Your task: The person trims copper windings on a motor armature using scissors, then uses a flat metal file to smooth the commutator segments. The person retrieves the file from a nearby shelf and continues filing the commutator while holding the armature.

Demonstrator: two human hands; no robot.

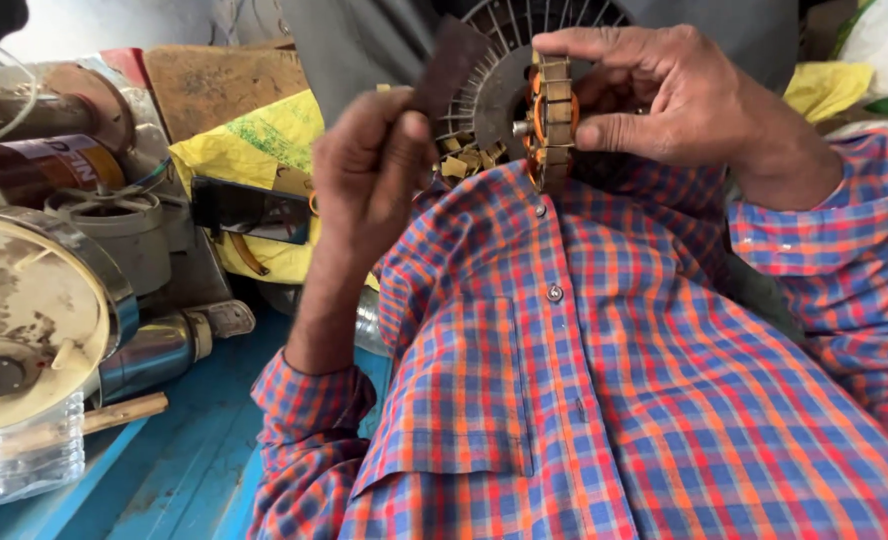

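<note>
Holding the motor stator (552, 118) up against our chest, we clamp our right hand (664, 95) around its winding stack while our left hand (369, 165) pinches a dark abrasive strip (451, 62) beside it. We seem mid-cleaning; next likely needs steady strokes.

left hand (379, 165) gripping strip (451, 62), right hand (654, 95) holding rotor (549, 120)
</note>
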